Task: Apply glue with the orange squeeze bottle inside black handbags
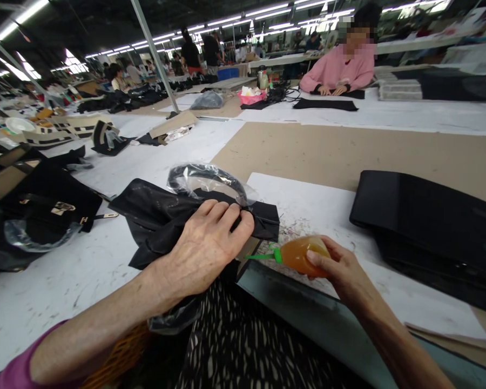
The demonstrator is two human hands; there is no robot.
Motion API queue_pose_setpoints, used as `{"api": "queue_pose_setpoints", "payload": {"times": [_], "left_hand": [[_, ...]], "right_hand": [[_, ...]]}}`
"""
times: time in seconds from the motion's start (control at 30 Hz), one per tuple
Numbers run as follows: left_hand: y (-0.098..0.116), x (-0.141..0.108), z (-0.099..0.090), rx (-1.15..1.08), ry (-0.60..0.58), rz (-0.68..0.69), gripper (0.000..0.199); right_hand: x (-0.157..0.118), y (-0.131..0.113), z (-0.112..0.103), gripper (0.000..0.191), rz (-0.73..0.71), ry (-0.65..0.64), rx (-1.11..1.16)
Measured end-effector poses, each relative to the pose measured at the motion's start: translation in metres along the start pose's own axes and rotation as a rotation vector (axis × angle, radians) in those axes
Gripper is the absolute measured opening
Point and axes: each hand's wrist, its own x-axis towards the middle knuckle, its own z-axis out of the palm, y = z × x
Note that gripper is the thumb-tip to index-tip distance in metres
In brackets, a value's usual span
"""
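Note:
A black handbag [157, 210] lies at the table's near edge, its handle [210, 173] wrapped in clear plastic and arching up behind my knuckles. Across the bag rests my left hand [213, 240], fingers curled over its edge and gripping it. In my right hand [334, 259] is a squeeze bottle [303, 256] of amber liquid, probably glue, held sideways. Its thin green nozzle points left, close to the bag's near edge below my left fingers. Whether the tip touches the bag I cannot tell.
Folded black pieces [425, 216] lie at the right. Another black handbag [44, 205] with metal fittings is at the left. A brown sheet [348, 154] covers part of the white table. Across it sits a person in a pink top [340, 70], near a pink basket [251, 95].

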Motion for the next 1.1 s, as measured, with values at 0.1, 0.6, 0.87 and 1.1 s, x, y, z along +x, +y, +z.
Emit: {"api": "queue_pose_setpoints", "payload": {"times": [0.1, 0.6, 0.87, 1.1], "left_hand": [[0.0, -0.001, 0.002, -0.001, -0.004, -0.008, 0.028], [0.0, -0.002, 0.001, 0.035, 0.002, 0.0, 0.029], [0.002, -0.002, 0.002, 0.041, 0.009, -0.005, 0.026], [0.001, -0.002, 0.002, 0.053, 0.011, -0.007, 0.025]], "right_hand": [[-0.007, -0.007, 0.004, 0.04, 0.026, -0.015, 0.005], [-0.034, -0.016, 0.017, 0.044, 0.071, 0.027, 0.09], [-0.032, -0.009, 0.023, 0.036, 0.035, 0.121, 0.238], [-0.034, -0.004, 0.024, 0.04, 0.056, 0.069, 0.233]]}}
